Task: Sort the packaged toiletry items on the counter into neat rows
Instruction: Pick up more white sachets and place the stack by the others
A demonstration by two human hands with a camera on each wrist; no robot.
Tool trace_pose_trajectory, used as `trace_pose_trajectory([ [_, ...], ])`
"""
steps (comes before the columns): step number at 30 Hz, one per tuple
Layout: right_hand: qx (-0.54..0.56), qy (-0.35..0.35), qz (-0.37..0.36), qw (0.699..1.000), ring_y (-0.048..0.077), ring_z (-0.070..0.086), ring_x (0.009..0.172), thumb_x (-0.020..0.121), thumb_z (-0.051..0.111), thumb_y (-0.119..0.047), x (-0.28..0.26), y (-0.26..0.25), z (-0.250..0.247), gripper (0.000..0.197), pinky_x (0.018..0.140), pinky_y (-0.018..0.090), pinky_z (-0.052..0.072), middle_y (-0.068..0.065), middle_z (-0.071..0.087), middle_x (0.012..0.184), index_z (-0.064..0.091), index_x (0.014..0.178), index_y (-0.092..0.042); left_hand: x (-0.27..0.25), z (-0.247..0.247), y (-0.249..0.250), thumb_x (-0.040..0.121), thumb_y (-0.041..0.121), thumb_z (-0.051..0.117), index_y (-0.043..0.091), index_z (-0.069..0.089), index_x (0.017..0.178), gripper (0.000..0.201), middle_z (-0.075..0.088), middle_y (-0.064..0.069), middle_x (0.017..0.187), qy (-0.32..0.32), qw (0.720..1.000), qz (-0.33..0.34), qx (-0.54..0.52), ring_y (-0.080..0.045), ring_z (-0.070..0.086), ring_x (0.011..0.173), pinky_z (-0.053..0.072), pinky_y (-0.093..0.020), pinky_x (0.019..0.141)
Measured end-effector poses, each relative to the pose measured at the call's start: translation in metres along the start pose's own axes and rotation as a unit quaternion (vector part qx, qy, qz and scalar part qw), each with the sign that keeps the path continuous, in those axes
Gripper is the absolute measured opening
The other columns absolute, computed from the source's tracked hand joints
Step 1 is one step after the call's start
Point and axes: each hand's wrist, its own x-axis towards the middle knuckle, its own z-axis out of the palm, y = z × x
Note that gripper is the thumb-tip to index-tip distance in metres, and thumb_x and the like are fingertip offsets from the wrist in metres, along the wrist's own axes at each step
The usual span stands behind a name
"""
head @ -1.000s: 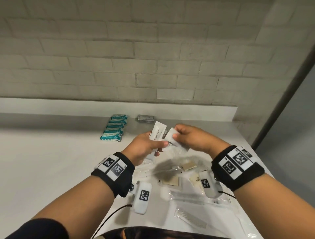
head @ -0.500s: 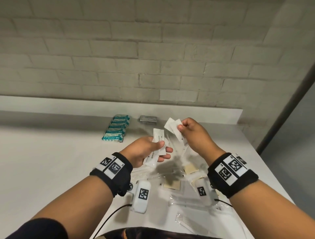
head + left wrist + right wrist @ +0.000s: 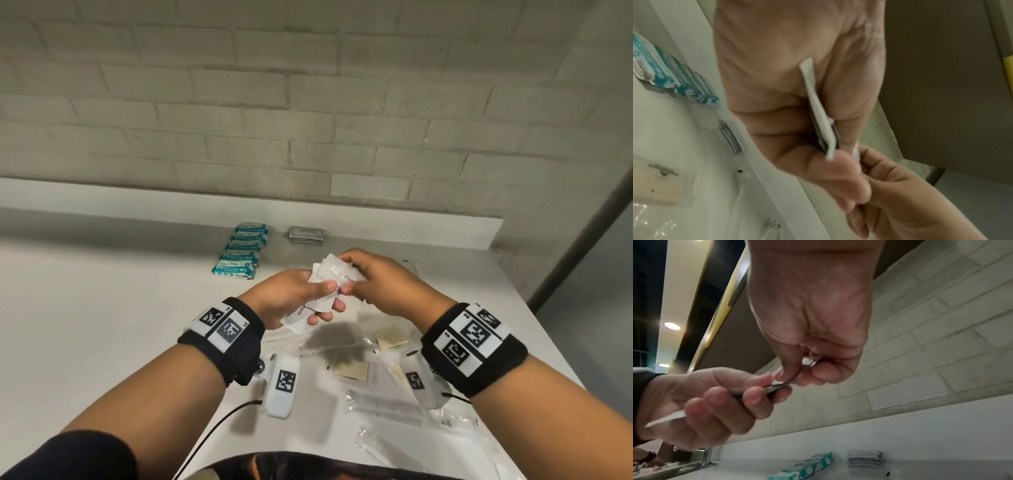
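Observation:
Above the white counter (image 3: 102,308) my left hand (image 3: 294,298) grips a small stack of white toothpaste sachets (image 3: 308,310), seen edge-on in the left wrist view (image 3: 822,123). My right hand (image 3: 373,281) pinches more white sachets (image 3: 337,272) against the top of that stack; both hands meet there. In the right wrist view the right hand's fingers (image 3: 809,369) pinch the sachet edge (image 3: 809,361) beside the left hand (image 3: 715,402). A row of teal packets (image 3: 241,253) and a pile of grey sachets (image 3: 306,235) lie at the back.
Loose clear-wrapped items lie under my hands: tan squares (image 3: 352,370), long clear packets (image 3: 383,402) and a wrapped comb (image 3: 376,445). A white brick wall (image 3: 308,102) backs the counter. The counter's right edge (image 3: 534,325) drops to grey floor.
My hands were apart half a second ago; the right hand has brought its sachets down and left onto the stack in my left hand.

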Motion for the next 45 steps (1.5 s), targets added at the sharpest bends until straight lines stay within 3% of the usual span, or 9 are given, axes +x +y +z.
trace_pose_trajectory([
  [4, -0.062, 0.05, 0.007, 0.997, 0.02, 0.057, 0.083, 0.093, 0.059, -0.024, 0.01, 0.001, -0.019, 0.012, 0.069, 0.031, 0.043, -0.001, 0.057, 0.09, 0.053, 0.097, -0.014, -0.002, -0.006, 0.002, 0.094, -0.001, 0.047, 0.0, 0.056, 0.114, 0.023, 0.071, -0.016, 0.097, -0.04, 0.997, -0.046, 0.055, -0.015, 0.062, 0.059, 0.044, -0.022, 0.046],
  [8, -0.142, -0.078, -0.047, 0.986, 0.011, 0.053, 0.106, 0.089, 0.064, -0.02, 0.01, -0.01, -0.028, 0.041, 0.093, 0.026, 0.042, -0.014, 0.047, 0.125, 0.054, 0.128, -0.024, -0.003, -0.007, 0.006, 0.088, -0.006, 0.058, -0.007, 0.059, 0.109, 0.021, 0.072, -0.019, 0.092, -0.052, 0.992, -0.042, 0.103, -0.019, 0.065, 0.06, 0.045, -0.022, 0.045],
  [12, -0.201, -0.106, -0.036, 0.973, 0.014, 0.061, 0.089, 0.086, 0.065, -0.014, 0.009, -0.016, -0.01, 0.022, 0.074, 0.032, 0.051, -0.007, 0.064, 0.1, 0.054, 0.102, -0.023, 0.0, -0.004, 0.011, 0.079, -0.019, 0.053, -0.011, 0.063, 0.097, 0.022, 0.071, -0.018, 0.078, -0.026, 0.994, -0.013, 0.108, -0.023, 0.063, 0.056, 0.042, -0.022, 0.041],
  [18, -0.2, -0.029, 0.025, 0.979, 0.021, 0.061, 0.087, 0.087, 0.066, -0.021, 0.007, -0.006, -0.014, 0.015, 0.067, 0.028, 0.042, -0.002, 0.06, 0.09, 0.054, 0.096, -0.023, 0.001, -0.01, 0.006, 0.102, 0.022, 0.039, 0.0, 0.06, 0.107, 0.031, 0.07, -0.019, 0.086, 0.04, 0.999, 0.001, -0.034, -0.02, 0.057, 0.055, 0.04, -0.024, 0.043],
  [23, 0.138, 0.051, 0.081, 0.986, 0.02, 0.066, 0.066, 0.09, 0.061, -0.011, 0.001, 0.007, -0.015, 0.012, 0.065, 0.029, 0.051, -0.001, 0.064, 0.077, 0.059, 0.091, -0.022, 0.008, -0.014, 0.003, 0.102, 0.01, 0.035, 0.004, 0.048, 0.122, 0.024, 0.066, -0.012, 0.094, 0.137, 0.973, 0.084, -0.167, -0.016, 0.056, 0.064, 0.044, -0.025, 0.053],
  [27, 0.328, 0.031, 0.099, 0.939, 0.029, 0.07, 0.087, 0.096, 0.055, -0.016, -0.007, -0.002, 0.003, 0.012, 0.07, 0.034, 0.05, 0.014, 0.071, 0.101, 0.058, 0.107, -0.016, 0.016, -0.011, 0.007, 0.103, 0.013, 0.036, 0.008, 0.048, 0.121, 0.022, 0.067, -0.004, 0.098, 0.187, 0.945, 0.144, -0.225, -0.015, 0.06, 0.074, 0.05, -0.026, 0.065],
  [31, 0.363, 0.017, 0.097, 0.927, 0.024, 0.064, 0.092, 0.093, 0.06, -0.018, 0.001, -0.013, 0.027, 0.025, 0.074, 0.039, 0.053, 0.012, 0.068, 0.104, 0.059, 0.117, -0.014, 0.025, 0.003, 0.014, 0.103, 0.016, 0.037, 0.006, 0.049, 0.12, 0.023, 0.066, -0.009, 0.106, 0.155, 0.93, 0.175, -0.285, -0.024, 0.064, 0.088, 0.054, -0.042, 0.082],
  [40, 0.385, 0.106, 0.078, 0.913, 0.021, 0.067, 0.078, 0.083, 0.064, 0.007, 0.004, -0.004, 0.034, 0.041, 0.064, 0.03, 0.058, 0.01, 0.067, 0.101, 0.052, 0.119, -0.01, 0.031, 0.004, 0.008, 0.103, 0.019, 0.033, 0.01, 0.055, 0.112, 0.025, 0.066, -0.01, 0.098, 0.141, 0.928, 0.167, -0.302, -0.027, 0.062, 0.092, 0.048, -0.041, 0.088],
  [45, 0.333, 0.132, 0.12, 0.926, 0.023, 0.067, 0.073, 0.084, 0.067, 0.0, -0.001, 0.019, 0.02, 0.029, 0.065, 0.029, 0.054, 0.013, 0.068, 0.092, 0.06, 0.112, -0.002, 0.035, -0.012, -0.002, 0.104, 0.026, 0.035, 0.016, 0.052, 0.118, 0.024, 0.051, -0.002, 0.08, 0.188, 0.936, 0.072, -0.288, -0.015, 0.051, 0.068, 0.044, -0.029, 0.062],
])
